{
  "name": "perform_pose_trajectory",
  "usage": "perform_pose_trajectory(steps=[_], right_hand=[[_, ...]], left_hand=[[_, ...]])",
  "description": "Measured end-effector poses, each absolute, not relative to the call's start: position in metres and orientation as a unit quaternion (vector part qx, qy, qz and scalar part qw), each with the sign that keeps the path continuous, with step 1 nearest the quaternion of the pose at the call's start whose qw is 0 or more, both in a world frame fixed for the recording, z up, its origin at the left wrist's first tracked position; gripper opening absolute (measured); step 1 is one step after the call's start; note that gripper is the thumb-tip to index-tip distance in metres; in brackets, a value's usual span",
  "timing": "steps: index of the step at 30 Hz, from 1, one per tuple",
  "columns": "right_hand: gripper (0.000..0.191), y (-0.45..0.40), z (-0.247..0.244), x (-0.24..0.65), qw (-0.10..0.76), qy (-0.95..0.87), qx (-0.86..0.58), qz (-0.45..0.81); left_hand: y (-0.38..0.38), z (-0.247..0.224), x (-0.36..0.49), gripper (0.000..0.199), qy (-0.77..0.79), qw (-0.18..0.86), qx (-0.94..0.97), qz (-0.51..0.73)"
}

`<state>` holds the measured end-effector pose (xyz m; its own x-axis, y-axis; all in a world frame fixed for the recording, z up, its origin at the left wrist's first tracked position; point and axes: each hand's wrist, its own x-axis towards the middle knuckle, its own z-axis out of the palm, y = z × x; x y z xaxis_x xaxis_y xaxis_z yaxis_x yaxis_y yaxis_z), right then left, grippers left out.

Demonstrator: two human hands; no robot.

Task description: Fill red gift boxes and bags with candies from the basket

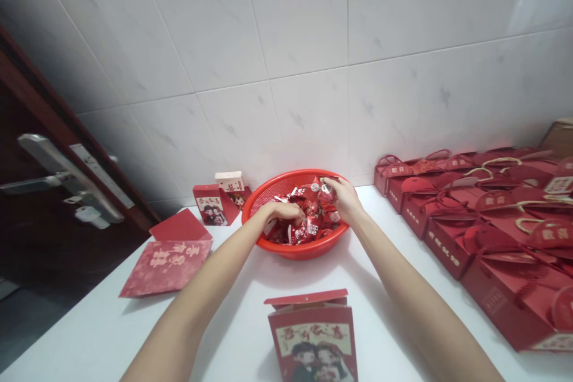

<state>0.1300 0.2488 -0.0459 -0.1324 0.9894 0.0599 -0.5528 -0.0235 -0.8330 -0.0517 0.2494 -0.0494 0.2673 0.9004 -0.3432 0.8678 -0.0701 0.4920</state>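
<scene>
A red plastic basket (290, 253) full of red-wrapped candies (312, 225) stands on the white table near the wall. My left hand (286, 212) reaches down among the candies from the basket's left side; its fingertips are hidden. At the right rim, my right hand (342, 196) pinches a small red wrapped candy (326, 190) between thumb and fingers. Nearer to me, between my forearms, a red box (311, 334) with a cartoon couple on its front stands upright, its top flap partly raised.
Rows of red gift boxes (447, 245) with cord handles fill the right side. Left of the basket are a small red box (212, 206), a cream-topped box (230, 182) and a red envelope (168, 265). A door (45, 221) with a metal handle is at the far left.
</scene>
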Motion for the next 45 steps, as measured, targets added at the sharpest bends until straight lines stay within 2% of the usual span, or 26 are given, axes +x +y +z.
perform_pose_trajectory(steps=[4, 9, 12, 16, 20, 25, 31, 37, 45], right_hand=[[0.019, 0.25, -0.047, 0.13, 0.589, -0.375, -0.289, 0.654], [0.02, 0.251, -0.048, 0.13, 0.588, -0.373, -0.286, 0.658], [0.02, 0.251, -0.048, 0.13, 0.589, -0.37, -0.286, 0.659], [0.017, 0.251, -0.048, 0.13, 0.592, -0.364, -0.289, 0.659], [0.016, 0.25, -0.047, 0.131, 0.591, -0.363, -0.286, 0.661], [0.016, 0.25, -0.047, 0.132, 0.586, -0.369, -0.283, 0.664], [0.018, 0.252, -0.049, 0.132, 0.582, -0.371, -0.285, 0.665], [0.015, 0.253, -0.049, 0.131, 0.586, -0.367, -0.284, 0.664], [0.016, 0.254, -0.049, 0.129, 0.581, -0.368, -0.285, 0.668]], left_hand=[[0.247, -0.042, -0.053, 0.008, 0.589, 0.411, 0.695, -0.026], [0.247, -0.04, -0.055, 0.011, 0.593, 0.427, 0.682, -0.014], [0.244, -0.037, -0.06, 0.005, 0.597, 0.449, 0.662, 0.063], [0.24, -0.029, -0.068, 0.013, 0.564, 0.493, 0.622, 0.227], [0.242, -0.024, -0.071, 0.023, 0.549, 0.475, 0.589, 0.356], [0.242, -0.024, -0.069, 0.037, 0.555, 0.454, 0.582, 0.384], [0.245, -0.028, -0.073, 0.027, 0.519, 0.476, 0.578, 0.411], [0.248, -0.031, -0.077, 0.008, 0.485, 0.473, 0.587, 0.444], [0.249, -0.033, -0.079, 0.025, 0.44, 0.491, 0.574, 0.486]])
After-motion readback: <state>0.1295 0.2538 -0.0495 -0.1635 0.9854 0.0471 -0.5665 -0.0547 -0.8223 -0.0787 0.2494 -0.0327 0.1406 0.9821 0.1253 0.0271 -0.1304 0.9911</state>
